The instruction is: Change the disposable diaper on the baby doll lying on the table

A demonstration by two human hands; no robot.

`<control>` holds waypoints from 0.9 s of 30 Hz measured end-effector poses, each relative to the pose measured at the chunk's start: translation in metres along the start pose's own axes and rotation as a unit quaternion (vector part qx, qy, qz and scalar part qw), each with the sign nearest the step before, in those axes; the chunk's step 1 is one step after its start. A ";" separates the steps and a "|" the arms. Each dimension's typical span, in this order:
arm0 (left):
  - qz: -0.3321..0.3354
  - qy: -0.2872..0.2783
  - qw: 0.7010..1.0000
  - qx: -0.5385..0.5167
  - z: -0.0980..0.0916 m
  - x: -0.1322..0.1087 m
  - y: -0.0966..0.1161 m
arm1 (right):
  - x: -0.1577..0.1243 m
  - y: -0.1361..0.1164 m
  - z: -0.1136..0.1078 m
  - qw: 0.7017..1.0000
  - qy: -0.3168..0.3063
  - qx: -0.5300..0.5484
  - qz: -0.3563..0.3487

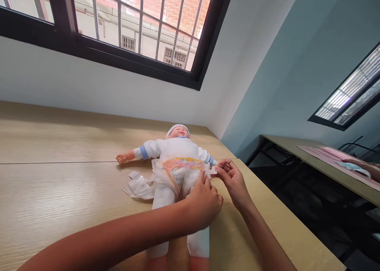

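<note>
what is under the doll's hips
A white diaper lies under them, its loose wing spread on the table. How far it reaches under the back is hidden by the doll.

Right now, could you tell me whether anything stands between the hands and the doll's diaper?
Nothing visible does: the left hand presses the diaper front, and the right hand pinches its side tab.

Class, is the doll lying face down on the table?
No, the doll lies on its back on the table, its diaper front upward.
</note>
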State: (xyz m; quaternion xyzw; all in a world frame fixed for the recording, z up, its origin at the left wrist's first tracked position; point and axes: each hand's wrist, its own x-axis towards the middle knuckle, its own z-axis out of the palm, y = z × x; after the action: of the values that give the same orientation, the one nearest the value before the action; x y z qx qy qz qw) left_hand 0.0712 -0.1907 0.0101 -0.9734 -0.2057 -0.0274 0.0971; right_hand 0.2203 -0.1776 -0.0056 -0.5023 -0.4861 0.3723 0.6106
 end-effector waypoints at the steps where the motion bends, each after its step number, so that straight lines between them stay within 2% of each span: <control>1: 0.000 -0.002 1.000 -0.004 -0.001 -0.001 -0.001 | 0.005 -0.002 0.001 1.000 -0.004 -0.005 0.005; 3: 0.000 -0.010 1.000 -0.003 -0.001 -0.001 -0.002 | 0.017 -0.008 0.005 0.999 -0.036 -0.023 0.023; 6: -0.010 -0.007 1.000 0.006 0.001 0.000 -0.001 | 0.036 -0.021 0.016 0.990 -0.120 -0.067 0.039; 9: -0.018 -0.009 1.000 0.018 0.003 0.001 0.001 | 0.050 -0.035 0.029 0.973 -0.187 -0.134 0.021; 12: -0.022 -0.024 0.999 0.036 0.004 0.002 0.003 | 0.055 -0.043 0.037 0.946 -0.228 -0.230 -0.020; 15: -0.025 -0.025 0.998 0.048 0.004 0.001 0.004 | 0.052 -0.047 0.041 0.914 -0.249 -0.315 -0.053; 19: -0.020 0.002 0.999 0.044 0.006 0.000 0.006 | 0.045 -0.048 0.044 0.884 -0.258 -0.384 -0.068; 23: -0.023 0.015 0.999 0.024 0.006 -0.001 0.006 | 0.043 -0.046 0.046 0.877 -0.252 -0.401 -0.080; 27: -0.024 -0.010 1.000 0.008 0.001 0.001 0.005 | 0.040 -0.045 0.053 0.868 -0.231 -0.431 -0.087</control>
State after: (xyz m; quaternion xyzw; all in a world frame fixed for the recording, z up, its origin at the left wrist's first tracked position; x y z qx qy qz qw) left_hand 0.0740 -0.1949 0.0078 -0.9676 -0.2301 -0.0182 0.1025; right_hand 0.1779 -0.1367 0.0487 -0.5704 -0.7673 0.1769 0.2336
